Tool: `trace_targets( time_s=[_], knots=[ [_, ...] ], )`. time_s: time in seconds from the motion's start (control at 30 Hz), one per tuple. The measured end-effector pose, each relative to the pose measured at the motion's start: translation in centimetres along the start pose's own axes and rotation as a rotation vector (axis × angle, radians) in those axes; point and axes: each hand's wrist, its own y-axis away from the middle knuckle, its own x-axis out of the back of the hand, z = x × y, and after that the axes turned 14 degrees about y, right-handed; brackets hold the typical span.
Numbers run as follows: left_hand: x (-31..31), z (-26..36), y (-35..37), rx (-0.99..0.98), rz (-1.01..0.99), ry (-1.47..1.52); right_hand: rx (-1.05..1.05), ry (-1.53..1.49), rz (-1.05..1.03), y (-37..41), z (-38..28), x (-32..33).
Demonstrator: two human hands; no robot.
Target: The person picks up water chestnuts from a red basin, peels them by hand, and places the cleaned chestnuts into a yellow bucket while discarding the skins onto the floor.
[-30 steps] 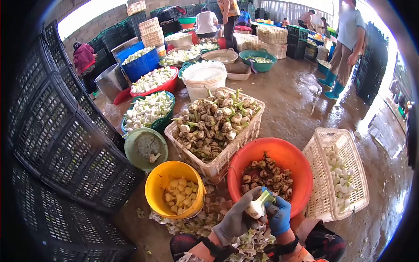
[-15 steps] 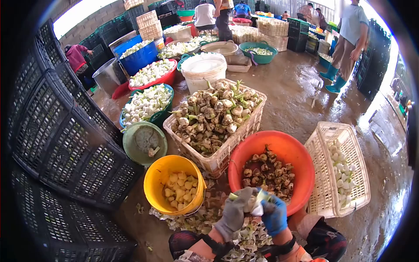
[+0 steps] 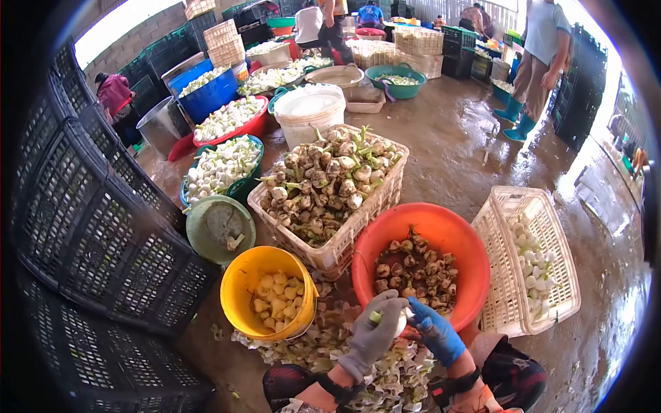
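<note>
My left hand, in a grey glove, is closed around a small white bulb with a green stem end. My right hand, in a blue glove, touches the same bulb from the right; whether it holds a tool is hidden. Both hands hover over the near rim of an orange tub that holds muddy bulbs. Under my hands lies a heap of pale peelings. A yellow bucket with cut yellow pieces stands to the left.
A white crate heaped with unpeeled bulbs stands behind the tub, and a tilted white basket with peeled bulbs at right. Black crates are stacked at left. Tubs of white bulbs and several people stand further back on the wet floor.
The view has tilted slightly. My hands have turned the bulb, which now sits deeper in my left glove with less of it showing.
</note>
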Motion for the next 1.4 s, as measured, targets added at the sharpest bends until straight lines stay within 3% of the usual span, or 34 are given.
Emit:
trace_targets(
  time_s=[0.03,0.07,0.13,0.17,0.2,0.27,0.3,0.33,0.4,0.43,0.47,0.5,0.57,0.6,0.67,0.7,0.83,0.87,0.9,0.93,1.0,1.03,1.07,1.1,1.13,1.17,1.2,1.27,1.33,1.4],
  knots=[
    [1.2,-1.6,-0.6,-0.139,-0.132,-0.23,0.001,-0.165,-0.096,-0.1,-3.0,-1.0],
    [0.9,-1.2,-0.8,-0.147,-0.135,-0.229,0.007,-0.16,-0.097,-0.3,-2.5,-0.9],
    [0.4,0.3,-1.1,-0.547,-0.175,-0.706,0.021,0.018,0.11,-1.0,-0.9,-0.6],
    [0.3,0.8,-1.1,-0.546,-0.174,-0.709,-0.029,-0.054,0.258,-0.9,-2.1,-2.0],
    [0.2,1.0,-1.0,-0.48,-0.075,-0.668,-0.035,-0.058,0.258,-1.0,-2.0,-2.3],
    [0.1,1.1,-0.5,-0.342,0.122,-0.582,0.169,-0.152,0.274,-1.0,-1.7,-2.6],
    [0.4,0.7,-1.0,-0.329,0.121,-0.357,0.198,-0.293,0.255,-1.4,-2.4,-2.8],
    [0.6,0.4,-0.9,-0.114,0.095,-0.073,0.171,-0.339,0.293,-2.0,-2.9,-2.7],
    [0.7,2.2,-1.1,0.228,0.055,0.405,0.368,-0.635,-0.037,-4.4,0.5,0.1],
    [0.1,3.1,-0.3,-0.09,0.052,0.014,0.37,-0.564,0.011,-4.2,-0.8,0.3],
    [1.0,2.5,-1.2,0.305,0.184,0.632,0.375,-0.493,0.05,-3.9,-2.6,0.4],
    [1.0,3.3,-1.4,0.343,0.232,0.779,0.308,-0.676,0.096,-2.7,-4.1,0.2],
    [1.8,3.7,-1.4,0.378,0.29,0.92,0.275,-0.724,0.114,-2.0,-2.7,2.4],
    [2.5,3.3,-1.6,0.358,0.194,0.964,0.289,-0.753,0.068,-2.2,-0.8,2.9],
    [2.9,3.0,-1.7,0.349,0.095,1.007,0.288,0.237,0.035,-2.5,7.0,2.9],
    [2.6,2.8,-1.6,0.324,0.129,0.916,0.276,0.232,0.055,-1.9,6.5,2.3],
    [1.7,1.2,-1.5,0.28,0.274,0.59,-0.391,0.66,-0.017,-1.4,3.8,-0.4],
    [1.4,1.0,-1.5,0.244,0.354,0.439,-0.001,0.254,0.154,-1.6,5.0,0.1],
    [1.6,0.1,-1.3,0.246,0.226,0.271,0.077,0.218,0.135,-1.7,3.2,-0.2],
    [1.9,-0.4,-0.8,0.16,-0.087,-0.17,0.158,0.184,0.115,-1.9,1.0,-0.4],
    [1.2,-1.5,-0.7,-0.172,-0.503,-0.818,0.145,0.269,0.101,-1.7,0.5,0.4],
    [0.6,-2.0,-0.3,-0.166,-0.507,-0.817,0.132,0.356,0.079,-1.8,0.5,1.1],
    [-0.9,-1.6,0.3,0.073,-0.322,-0.458,-0.207,0.14,0.196,-1.8,0.3,2.5],
    [-1.7,-1.3,0.6,0.301,-0.127,-0.096,-0.052,-0.014,0.315,-1.7,0.0,4.9],
    [-1.6,-1.0,0.6,0.308,-0.122,-0.093,0.117,-0.097,0.508,-2.0,0.2,8.0],
    [-1.1,-0.6,0.4,0.392,-0.136,-0.148,0.326,-0.248,0.406,-1.9,2.6,14.5],
    [-0.8,-0.4,0.3,0.477,-0.152,-0.204,0.445,-0.368,0.624,-1.9,1.9,17.3],
    [-1.1,-0.8,0.2,0.514,-0.083,-0.094,0.543,-0.601,0.601,-2.3,1.6,22.2],
    [-1.3,-0.6,0.1,0.596,-0.028,-0.029,0.458,-0.445,0.573,-6.0,5.5,24.8],
    [-1.3,-0.5,0.0,0.577,-0.035,-0.051,0.033,-0.133,0.569,-14.9,6.3,16.8]
  ],
)
